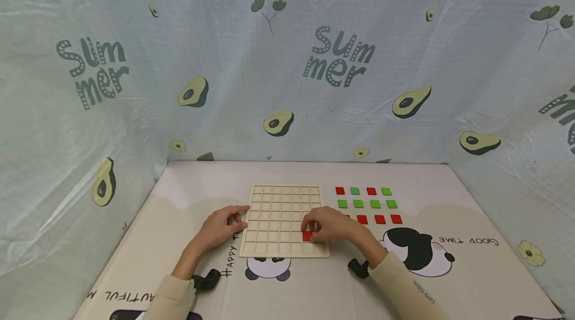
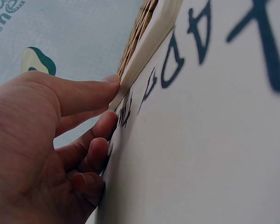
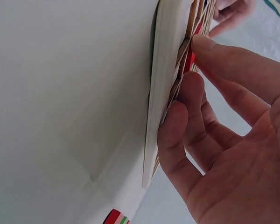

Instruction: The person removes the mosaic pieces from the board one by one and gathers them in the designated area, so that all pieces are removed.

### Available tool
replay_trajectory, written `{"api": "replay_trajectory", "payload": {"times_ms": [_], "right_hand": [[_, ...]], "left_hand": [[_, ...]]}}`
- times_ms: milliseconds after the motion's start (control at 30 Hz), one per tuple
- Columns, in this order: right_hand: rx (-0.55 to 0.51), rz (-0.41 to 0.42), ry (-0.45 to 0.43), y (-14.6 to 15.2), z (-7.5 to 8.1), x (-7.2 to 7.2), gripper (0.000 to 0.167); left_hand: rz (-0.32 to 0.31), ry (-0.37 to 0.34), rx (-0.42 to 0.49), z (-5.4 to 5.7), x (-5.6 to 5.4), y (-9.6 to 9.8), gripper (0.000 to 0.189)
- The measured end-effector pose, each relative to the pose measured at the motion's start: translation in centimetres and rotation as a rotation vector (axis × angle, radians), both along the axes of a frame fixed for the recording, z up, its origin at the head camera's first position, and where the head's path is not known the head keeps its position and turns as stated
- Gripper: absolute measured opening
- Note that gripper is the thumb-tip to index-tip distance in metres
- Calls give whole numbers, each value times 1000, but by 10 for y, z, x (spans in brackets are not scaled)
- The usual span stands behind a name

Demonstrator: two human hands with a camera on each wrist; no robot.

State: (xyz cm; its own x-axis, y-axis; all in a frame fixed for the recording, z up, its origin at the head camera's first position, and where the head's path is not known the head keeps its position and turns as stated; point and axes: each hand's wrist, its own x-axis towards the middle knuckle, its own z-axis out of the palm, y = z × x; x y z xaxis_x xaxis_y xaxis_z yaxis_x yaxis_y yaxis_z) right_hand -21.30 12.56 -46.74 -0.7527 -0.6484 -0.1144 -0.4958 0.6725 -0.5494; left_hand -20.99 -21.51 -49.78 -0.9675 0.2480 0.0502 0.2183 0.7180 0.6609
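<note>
A pale wooden grid board [image 1: 275,220] with raised dividers lies on the table between the hands. My left hand [image 1: 220,227] is at its left edge, thumb and forefinger tips against the side. The left wrist view shows the thumb laid along the board's edge [image 2: 147,51], the other fingers loosely bent. Over the board's lower right part, my right hand [image 1: 330,224] pinches a red square tile [image 1: 307,236] between thumb and fingers. In the right wrist view that tile's red edge [image 3: 190,59] shows between the fingertips, at the dividers.
Right of the board, loose tiles lie in three rows: green tiles [image 1: 358,203] and red tiles [image 1: 379,219]. The tablecloth [image 1: 449,200] carries panda prints and lettering. A patterned curtain [image 1: 251,60] closes off the back and sides. Black straps [image 1: 207,280] sit at the wrists.
</note>
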Motion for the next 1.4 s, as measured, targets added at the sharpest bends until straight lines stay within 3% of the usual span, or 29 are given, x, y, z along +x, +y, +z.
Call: {"api": "replay_trajectory", "payload": {"times_ms": [700,1033,1400], "right_hand": [[34,-4,51,-2,6,5,18],[61,-22,79,0,11,8,30],[24,-11,71,1,5,7,24]], "left_hand": [[7,8,4,0,-1,0,45],[4,14,9,1,-1,2,45],[0,11,5,1,1,1,45]]}}
